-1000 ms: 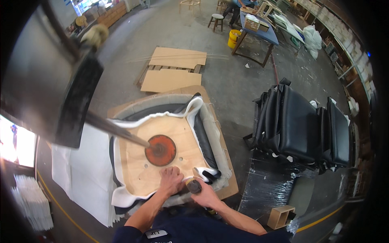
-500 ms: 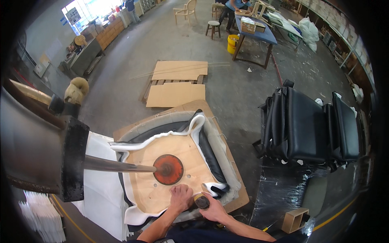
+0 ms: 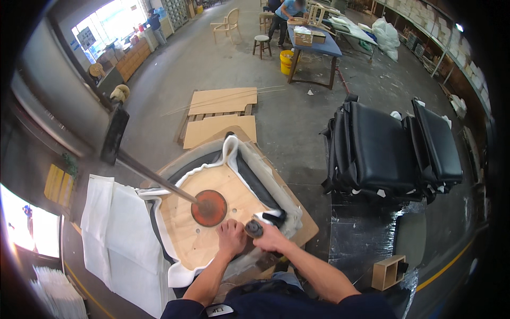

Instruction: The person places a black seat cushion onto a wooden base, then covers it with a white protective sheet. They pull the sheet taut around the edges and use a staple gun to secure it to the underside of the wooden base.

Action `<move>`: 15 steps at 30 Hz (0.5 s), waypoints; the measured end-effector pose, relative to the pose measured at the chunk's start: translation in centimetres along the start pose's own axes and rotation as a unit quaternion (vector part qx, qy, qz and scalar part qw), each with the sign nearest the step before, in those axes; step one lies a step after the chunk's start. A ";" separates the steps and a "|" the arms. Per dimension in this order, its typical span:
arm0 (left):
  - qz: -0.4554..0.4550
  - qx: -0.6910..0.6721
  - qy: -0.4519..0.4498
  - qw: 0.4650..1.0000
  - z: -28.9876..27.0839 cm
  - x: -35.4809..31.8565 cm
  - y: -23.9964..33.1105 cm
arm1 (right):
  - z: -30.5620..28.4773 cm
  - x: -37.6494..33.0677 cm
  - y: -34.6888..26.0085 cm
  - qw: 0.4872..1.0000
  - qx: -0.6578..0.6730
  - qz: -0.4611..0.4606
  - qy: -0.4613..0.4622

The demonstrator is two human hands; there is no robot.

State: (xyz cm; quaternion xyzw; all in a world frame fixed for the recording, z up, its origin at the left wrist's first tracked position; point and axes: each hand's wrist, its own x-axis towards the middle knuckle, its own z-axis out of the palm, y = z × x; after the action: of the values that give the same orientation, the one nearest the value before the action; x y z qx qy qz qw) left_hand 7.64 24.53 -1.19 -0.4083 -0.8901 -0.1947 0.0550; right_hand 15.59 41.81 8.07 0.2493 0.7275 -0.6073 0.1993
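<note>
A chair seat with a pale plywood base (image 3: 178, 212) lies underside up in front of me, black cover (image 3: 260, 186) and white padding (image 3: 183, 276) standing up around its rim. A round red-orange disc (image 3: 209, 208) on a metal rod presses on the middle of the wood. At the near edge, my left hand (image 3: 232, 237) is closed with curled fingers over the folded cover; the fingertips rest at the wood. Just beside it, my right hand (image 3: 271, 239) grips a staple gun (image 3: 254, 229), dark and round-topped. Its nose is hidden underneath.
White sheets (image 3: 114, 234) hang at the left of the seat. The rod leads up to a machine arm (image 3: 114, 133). Black padded seats (image 3: 380, 149) are stacked at the right, near a small wooden box (image 3: 389, 272). Farther off, a person (image 3: 291, 10) works at a blue table (image 3: 324, 45).
My view has shifted, so the seat and the room sit differently in it. Both hands stay at the near edge, the staple gun still in my right hand, now beside the left fingers.
</note>
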 end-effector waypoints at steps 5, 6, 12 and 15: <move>-0.094 -0.009 -0.014 0.995 -1.1 -0.4 2.1 | -1.8 -0.4 0.5 0.996 -0.061 -0.065 0.017; -0.123 0.007 -0.062 0.990 -2.7 -1.2 2.9 | -1.3 0.1 2.6 0.977 -0.128 -0.145 0.093; -0.174 0.125 -0.134 0.967 -11.1 -14.2 3.1 | 3.3 -4.3 8.1 0.979 -0.011 -0.173 0.108; -0.159 0.032 -0.183 0.970 -11.6 -17.5 1.1 | 7.1 -8.8 8.6 0.990 0.111 -0.090 0.022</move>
State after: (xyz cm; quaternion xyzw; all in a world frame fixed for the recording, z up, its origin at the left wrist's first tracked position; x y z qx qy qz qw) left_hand 19.32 8.32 5.31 -0.2886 -0.9443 -0.0943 -0.1271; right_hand 27.69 34.98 5.29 0.2164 0.6795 -0.6939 0.0994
